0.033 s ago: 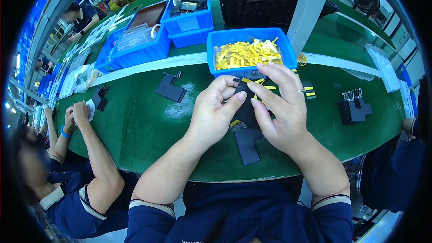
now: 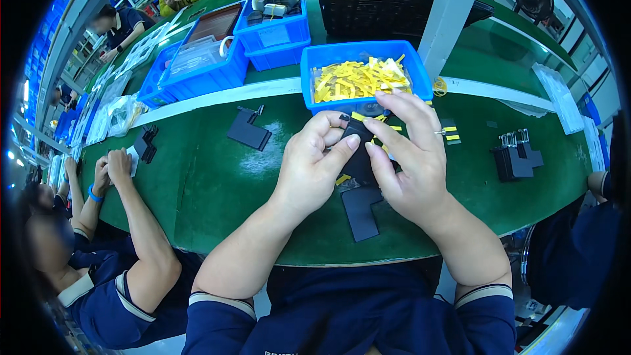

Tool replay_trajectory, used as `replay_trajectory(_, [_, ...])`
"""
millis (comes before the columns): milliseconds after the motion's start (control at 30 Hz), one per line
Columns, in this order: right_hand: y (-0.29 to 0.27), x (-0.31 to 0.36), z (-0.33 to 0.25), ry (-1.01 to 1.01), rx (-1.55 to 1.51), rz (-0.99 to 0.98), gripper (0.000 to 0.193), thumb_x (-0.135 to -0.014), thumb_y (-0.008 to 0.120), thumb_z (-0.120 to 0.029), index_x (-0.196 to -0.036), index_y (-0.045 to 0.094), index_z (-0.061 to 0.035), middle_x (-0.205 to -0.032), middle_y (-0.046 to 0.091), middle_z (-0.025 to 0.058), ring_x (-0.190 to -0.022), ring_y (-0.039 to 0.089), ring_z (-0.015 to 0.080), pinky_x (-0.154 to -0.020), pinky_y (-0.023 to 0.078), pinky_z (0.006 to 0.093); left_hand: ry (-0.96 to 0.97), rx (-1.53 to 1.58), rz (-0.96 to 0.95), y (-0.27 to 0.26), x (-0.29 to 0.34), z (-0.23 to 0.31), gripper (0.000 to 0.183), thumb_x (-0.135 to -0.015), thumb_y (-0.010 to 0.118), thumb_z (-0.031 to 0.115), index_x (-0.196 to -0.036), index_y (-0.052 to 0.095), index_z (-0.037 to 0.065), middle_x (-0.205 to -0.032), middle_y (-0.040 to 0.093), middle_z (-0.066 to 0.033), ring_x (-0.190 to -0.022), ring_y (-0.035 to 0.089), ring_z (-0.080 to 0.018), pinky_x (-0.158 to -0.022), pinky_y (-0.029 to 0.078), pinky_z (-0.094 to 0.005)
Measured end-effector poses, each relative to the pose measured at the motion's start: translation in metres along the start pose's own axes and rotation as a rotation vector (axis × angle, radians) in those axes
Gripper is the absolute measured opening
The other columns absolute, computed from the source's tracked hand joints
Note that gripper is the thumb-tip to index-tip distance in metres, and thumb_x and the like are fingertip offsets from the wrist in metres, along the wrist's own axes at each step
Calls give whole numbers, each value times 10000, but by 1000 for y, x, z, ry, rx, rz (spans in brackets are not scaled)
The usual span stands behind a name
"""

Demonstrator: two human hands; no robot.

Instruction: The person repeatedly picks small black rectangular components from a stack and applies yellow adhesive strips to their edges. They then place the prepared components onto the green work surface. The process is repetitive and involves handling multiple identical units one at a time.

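My left hand [image 2: 309, 164] is closed on a flat black part [image 2: 359, 165], its thumb lying over the upper face. Across the part's top end sits a small yellow strip [image 2: 358, 116]. My right hand [image 2: 414, 158] is bent around the part's right edge, index fingertip close to the strip and thumb lower down; whether it also pinches the strip is hard to see. Below the held part, a black L-shaped piece [image 2: 361, 213] lies on the green table. More yellow strips [image 2: 392, 127] show behind my right fingers.
A blue bin [image 2: 307, 85] of yellow strips stands just beyond my hands. One black L-shaped piece [image 2: 248, 133] lies to the left, several stacked black pieces [image 2: 516, 161] to the right. Blue crates [image 2: 273, 33] stand behind. At left, a co-worker's hands [image 2: 113, 169] rest on the table.
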State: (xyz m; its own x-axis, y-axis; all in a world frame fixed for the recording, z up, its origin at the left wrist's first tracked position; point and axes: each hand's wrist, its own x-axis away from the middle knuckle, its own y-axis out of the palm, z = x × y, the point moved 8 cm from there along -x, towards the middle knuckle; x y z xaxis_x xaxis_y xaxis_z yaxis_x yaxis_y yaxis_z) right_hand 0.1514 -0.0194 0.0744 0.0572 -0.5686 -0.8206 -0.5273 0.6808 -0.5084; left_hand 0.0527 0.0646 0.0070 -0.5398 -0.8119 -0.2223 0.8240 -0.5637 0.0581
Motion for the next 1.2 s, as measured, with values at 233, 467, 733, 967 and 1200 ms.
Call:
replay_trajectory(233, [-4,0,12,111,-94,-53,179,-668,692,-45,-833,622,-39,-883,599,102,-957,547,309,-925,376,458,330,-665,-12,10,12,29,229,-853,581,47,-1058,489,0,-940,640,-107,-811,648,-154,-701,492,-263])
replay_trajectory(467, [-5,-1,15,100,-226,-62,128,-678,692,-49,-785,622,-50,-757,587,84,-808,573,261,-901,397,468,493,-640,-8,21,15,42,296,-789,631,25,-1051,494,16,-892,645,-139,-793,641,-295,-679,502,-365])
replay_trajectory(733, [-13,1,3,-45,-119,27,159,-682,710,-89,-815,635,-43,-748,586,76,-779,585,252,-894,417,466,427,-488,-88,23,15,41,281,-819,607,36,-1093,552,1,-933,652,-123,-821,653,-246,-723,506,-322])
replay_trajectory(967, [-25,-5,12,-21,-20,167,293,-680,722,-67,-958,631,-46,-879,601,97,-852,579,269,-863,429,440,1,128,-81,10,7,6,222,-890,559,72,-1090,552,-26,-930,667,-91,-846,618,-97,-737,503,-244])
replay_trajectory(1200, [-21,-3,25,69,-9,107,188,-696,706,-22,-880,673,-34,-806,632,88,-777,613,229,-794,466,366,72,-20,-1,8,10,10,216,-888,567,83,-1069,555,-35,-923,675,-103,-843,630,-110,-733,507,-251])
